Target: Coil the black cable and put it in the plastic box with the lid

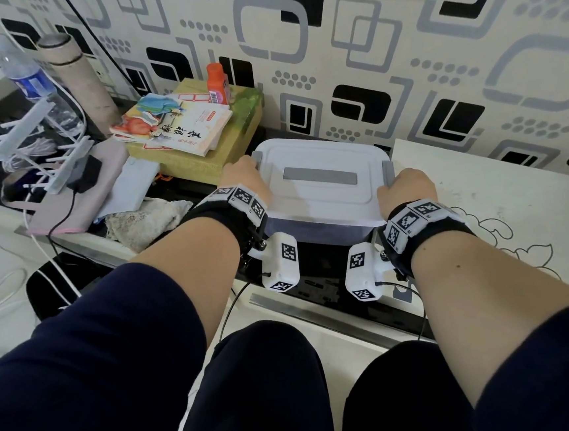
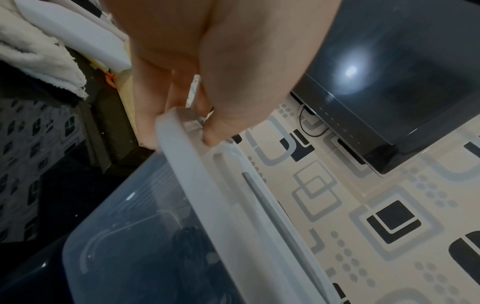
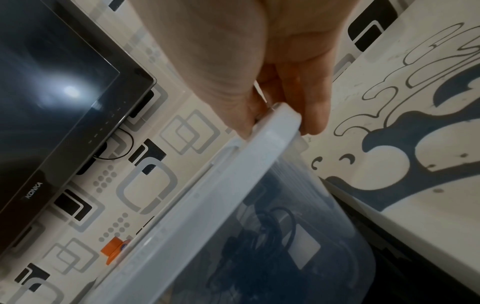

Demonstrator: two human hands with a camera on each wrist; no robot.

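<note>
The clear plastic box stands on the dark shelf with its white lid on top. Through the clear wall the coiled black cable lies inside the plastic box; it shows dimly as the black cable in the left wrist view. My left hand grips the lid's left end, fingers curled round the lid's rim. My right hand grips the right end at the grey latch, thumb and fingers pinching the lid's edge.
A yellow box with books and an orange bottle stands left of the plastic box. Further left lie a white cloth, a pouch, a charger and bottles. A white patterned tabletop is on the right. A dark television hangs above.
</note>
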